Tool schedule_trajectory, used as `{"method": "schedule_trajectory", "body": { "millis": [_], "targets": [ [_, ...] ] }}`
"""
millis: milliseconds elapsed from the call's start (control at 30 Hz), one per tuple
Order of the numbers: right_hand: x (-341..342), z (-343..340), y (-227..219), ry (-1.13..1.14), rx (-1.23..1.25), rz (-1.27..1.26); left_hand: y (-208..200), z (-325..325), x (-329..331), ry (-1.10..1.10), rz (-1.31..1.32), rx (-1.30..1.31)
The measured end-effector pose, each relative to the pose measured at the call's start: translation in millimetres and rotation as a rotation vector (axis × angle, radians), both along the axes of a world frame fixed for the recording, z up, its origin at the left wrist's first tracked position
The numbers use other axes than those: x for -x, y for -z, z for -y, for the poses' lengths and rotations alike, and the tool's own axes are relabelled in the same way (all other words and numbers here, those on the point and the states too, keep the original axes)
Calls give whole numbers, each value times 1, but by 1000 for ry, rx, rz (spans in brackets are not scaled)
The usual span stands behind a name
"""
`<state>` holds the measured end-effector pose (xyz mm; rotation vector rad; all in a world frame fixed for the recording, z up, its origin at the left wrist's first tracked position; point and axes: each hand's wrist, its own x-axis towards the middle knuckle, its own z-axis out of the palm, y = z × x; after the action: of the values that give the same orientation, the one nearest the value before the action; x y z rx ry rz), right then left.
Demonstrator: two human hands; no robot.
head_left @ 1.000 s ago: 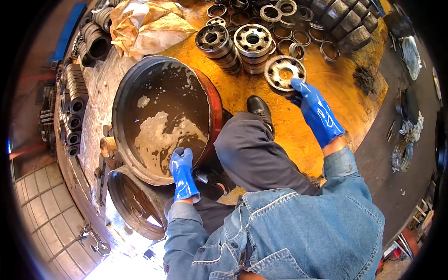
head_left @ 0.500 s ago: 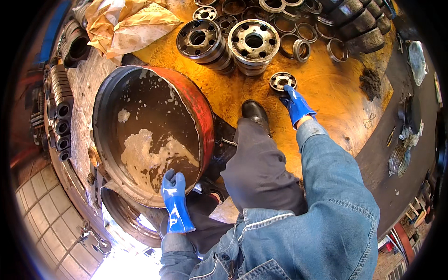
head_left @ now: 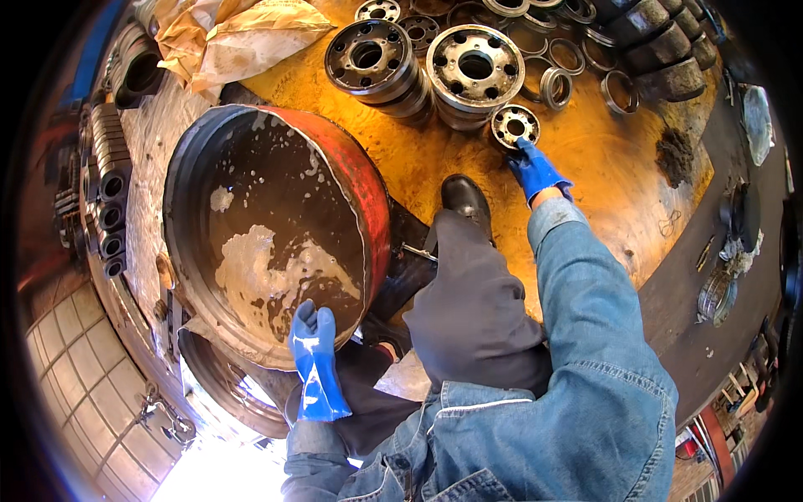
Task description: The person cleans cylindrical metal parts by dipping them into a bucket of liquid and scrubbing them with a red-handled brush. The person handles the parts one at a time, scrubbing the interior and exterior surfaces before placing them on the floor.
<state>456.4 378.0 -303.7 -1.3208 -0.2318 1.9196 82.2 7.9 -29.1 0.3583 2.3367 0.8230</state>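
My right hand [head_left: 535, 170], in a blue rubber glove, grips the near edge of a small round metal disc [head_left: 503, 132] with a centre hole and a ring of smaller holes. The disc is tilted and lies close beside the nearer of two stacks of larger, similar discs [head_left: 441, 77]. Over the near rim of a big red-sided tub [head_left: 378, 201] is my left hand [head_left: 314, 356], also gloved in blue. Its fingers are loosely bent, with nothing seen in them. Brown liquid with patches of pale foam [head_left: 251, 259] fills the tub's bottom.
Several metal rings [head_left: 555, 87] and smaller discs are spread behind the stacks on a yellow-brown surface. Dark cylinders [head_left: 665, 50] are piled at far right. Crumpled brown paper [head_left: 251, 42] lies at far left, above a row of metal tubes [head_left: 111, 186]. My black shoe [head_left: 465, 201] rests ahead.
My right hand has carried the small disc away from me and nearer the stack, tipping its face further toward my view. My left hand stays almost where it was; the view has shifted slightly.
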Motion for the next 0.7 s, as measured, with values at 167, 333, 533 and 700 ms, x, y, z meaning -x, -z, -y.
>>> {"method": "schedule_trajectory", "body": {
  "millis": [167,333,533,700],
  "targets": [
    [-7,12,-42,-918,-612,1207,0,17,-4,-18,-41,-65],
    [-48,-17,-53,-371,-273,572,-37,-34,-15,22,-42,51],
    [37,-35,-244,-433,-228,60,9,1,8,52,-316,88],
    [187,30,-405,-1114,-703,133,-23,19,26,166,-84,-180]
  ]
}}
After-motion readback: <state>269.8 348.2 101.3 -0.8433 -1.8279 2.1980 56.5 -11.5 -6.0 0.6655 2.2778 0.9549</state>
